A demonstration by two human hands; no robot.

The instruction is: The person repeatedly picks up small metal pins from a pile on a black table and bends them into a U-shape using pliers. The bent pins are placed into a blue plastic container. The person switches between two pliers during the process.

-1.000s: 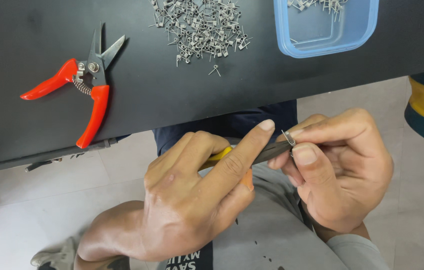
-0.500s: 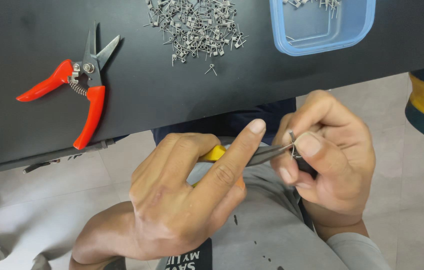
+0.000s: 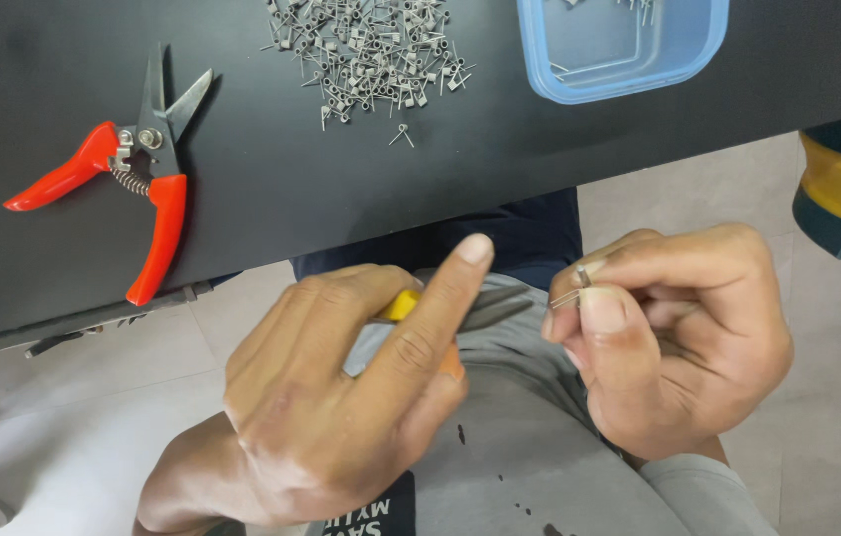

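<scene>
Left hand grips yellow-handled pliers; right hand pinches wire spring. Pile of springs at 12 o'clock undone; few in blue tub.

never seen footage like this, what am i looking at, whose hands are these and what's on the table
This is one view, from a camera worn on a person's head, looking down at their own bare hands over their lap. The left hand grips a yellow-handled tool, seemingly pliers. The right hand pinches a small wire piece between thumb and finger. Above them is a black table. On it lie red-handled cutters, a pile of small wire pieces and a blue plastic tray holding a few more.
</scene>
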